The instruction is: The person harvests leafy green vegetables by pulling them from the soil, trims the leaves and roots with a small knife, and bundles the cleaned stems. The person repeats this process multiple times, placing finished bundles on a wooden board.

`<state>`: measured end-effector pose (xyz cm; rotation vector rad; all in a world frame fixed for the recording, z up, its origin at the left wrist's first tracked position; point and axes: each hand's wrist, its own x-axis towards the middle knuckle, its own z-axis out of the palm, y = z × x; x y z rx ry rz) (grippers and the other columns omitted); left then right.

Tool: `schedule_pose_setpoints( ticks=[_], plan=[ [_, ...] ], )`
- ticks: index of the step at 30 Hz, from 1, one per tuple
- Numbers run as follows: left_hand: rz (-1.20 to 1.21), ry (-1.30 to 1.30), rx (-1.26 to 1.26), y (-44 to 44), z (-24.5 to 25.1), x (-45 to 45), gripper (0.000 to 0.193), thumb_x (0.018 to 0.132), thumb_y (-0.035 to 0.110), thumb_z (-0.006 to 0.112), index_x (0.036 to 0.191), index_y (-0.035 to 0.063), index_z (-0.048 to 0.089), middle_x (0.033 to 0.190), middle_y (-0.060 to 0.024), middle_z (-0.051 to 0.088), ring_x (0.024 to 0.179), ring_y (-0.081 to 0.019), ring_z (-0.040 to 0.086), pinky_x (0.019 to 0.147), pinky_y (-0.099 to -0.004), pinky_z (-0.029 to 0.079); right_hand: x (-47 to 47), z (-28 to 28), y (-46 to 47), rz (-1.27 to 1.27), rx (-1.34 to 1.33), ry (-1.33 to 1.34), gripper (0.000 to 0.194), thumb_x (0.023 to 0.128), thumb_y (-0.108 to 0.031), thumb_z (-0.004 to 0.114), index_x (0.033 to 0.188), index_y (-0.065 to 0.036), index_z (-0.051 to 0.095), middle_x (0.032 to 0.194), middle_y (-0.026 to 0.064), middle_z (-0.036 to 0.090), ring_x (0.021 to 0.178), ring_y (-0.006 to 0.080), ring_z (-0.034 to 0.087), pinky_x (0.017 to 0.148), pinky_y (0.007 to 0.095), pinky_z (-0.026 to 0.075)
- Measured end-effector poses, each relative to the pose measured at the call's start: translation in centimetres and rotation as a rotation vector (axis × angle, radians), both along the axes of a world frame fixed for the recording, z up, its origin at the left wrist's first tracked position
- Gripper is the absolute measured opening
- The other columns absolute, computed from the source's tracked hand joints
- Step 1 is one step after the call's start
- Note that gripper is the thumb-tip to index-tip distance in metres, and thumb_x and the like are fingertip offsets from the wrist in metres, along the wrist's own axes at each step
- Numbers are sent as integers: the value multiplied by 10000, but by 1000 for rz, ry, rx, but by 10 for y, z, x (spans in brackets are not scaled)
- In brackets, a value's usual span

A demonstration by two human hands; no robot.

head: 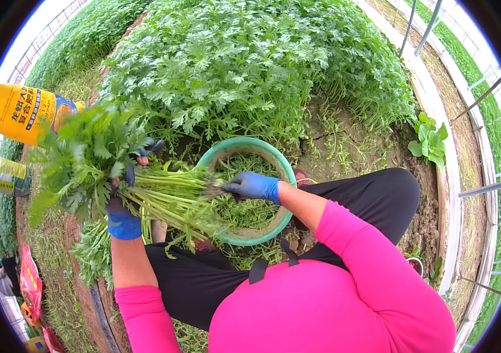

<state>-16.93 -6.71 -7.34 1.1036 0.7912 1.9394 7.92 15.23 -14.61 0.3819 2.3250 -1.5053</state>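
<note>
My left hand point(123, 216), in a torn blue glove with bare fingertips, grips a thick bunch of leafy greens point(87, 163) that look like garland chrysanthemum. The leaves point left and the pale stems point(168, 183) point right. My right hand point(252, 185), also blue-gloved, has its fingertips closed at the root ends point(213, 187) of the bunch, which are blurred. Below them stands a green round tub point(289, 170), with loose trimmed leaves point(250, 214) inside. The stems and my right hand cover part of its rim.
A dense bed of the same greens point(228, 66) grows ahead. More cut greens point(91, 251) lie beside my left forearm. Yellow printed bags point(21, 110) and a red bag point(31, 278) stand at the left. A pale raised border point(435, 106) runs along the right, beside a leafy plant point(429, 139).
</note>
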Motion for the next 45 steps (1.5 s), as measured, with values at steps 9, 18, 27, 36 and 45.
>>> schedule_pose_setpoints(
  ticks=[9,18,27,36,45],
  plan=[
    [-86,-231,-177,-2,2,17,615,912,398,462,1399,34,367,1314,-199,486,1168,-330,499,1009,-474,398,46,-17,60,-491,-239,-172,532,904,-575,530,808,-73,678,519,-20,495,452,84,429,426,231,335],
    [-397,-249,137,36,35,34,626,886,454,495,1363,55,422,1257,-212,525,1190,-406,484,1090,-600,291,14,-18,11,140,336,-43,564,933,-536,459,916,-24,695,804,142,677,734,281,643,728,407,496],
    [-128,-275,-23,23,20,30,669,848,403,537,1380,22,398,1231,-211,520,1254,-356,415,1151,-628,117,46,-42,56,-498,-195,42,584,926,-568,478,776,-38,670,581,46,599,542,139,545,564,294,450],
    [-96,-487,-111,27,10,27,586,882,297,501,1401,53,381,1363,-245,442,1360,-401,311,1135,-592,178,7,-4,-23,-150,-88,202,476,963,-475,458,972,-55,681,813,112,683,730,211,638,702,360,503],
    [226,-444,-325,48,22,26,410,957,287,517,1176,-55,570,1194,-189,610,1207,-323,529,1085,-490,364,34,-22,38,-573,-247,9,619,912,-594,482,760,-18,651,635,62,591,553,124,529,546,266,417]
  ],
)
